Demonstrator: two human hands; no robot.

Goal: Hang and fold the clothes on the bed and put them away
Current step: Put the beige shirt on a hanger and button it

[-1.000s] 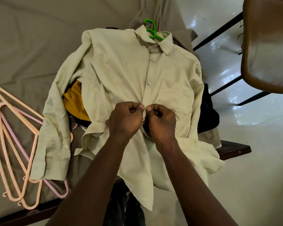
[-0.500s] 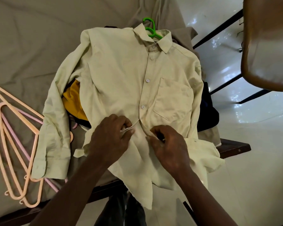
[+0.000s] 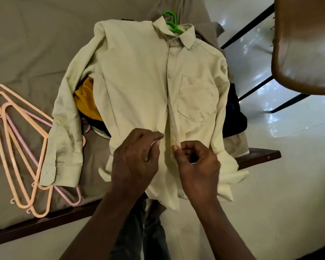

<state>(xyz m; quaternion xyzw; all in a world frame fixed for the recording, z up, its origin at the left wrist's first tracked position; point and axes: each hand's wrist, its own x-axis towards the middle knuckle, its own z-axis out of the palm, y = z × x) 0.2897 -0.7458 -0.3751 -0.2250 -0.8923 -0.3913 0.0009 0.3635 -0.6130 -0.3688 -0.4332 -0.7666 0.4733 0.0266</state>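
Head view looks down on a pale shirt [image 3: 139,81] spread front-up across the near corner of the bed [image 3: 36,44], its tail hanging over the bed's wooden edge. A green hanger [image 3: 170,21] already sits inside the collar, with only its hook showing above. That is probably why the shirt lies flat: the mattress backs the cloth while the front is fastened, and a closed front keeps a shirt from sliding off its hanger.

The left hand [image 3: 135,162] has its fingers curled, pinching the free edge of one front panel between thumb and fingertips. The right hand [image 3: 197,166] is curled too, and its thumb and forefinger seem to nip the button strip just below a small button. The two hands are close together but not touching, each drawing its side of the opening toward the other. The buttons above them look done up; below them the front still gapes, so I judge the fastening about half done.

A yellow garment [image 3: 86,98] and a dark garment [image 3: 235,113] poke out from beneath the shirt, apparently waiting their turn. Spare peach and pink hangers [image 3: 17,147] lie stacked on the bed, well off to the left, handy for those. One sleeve trails down beside them, cuff flat on the bed.
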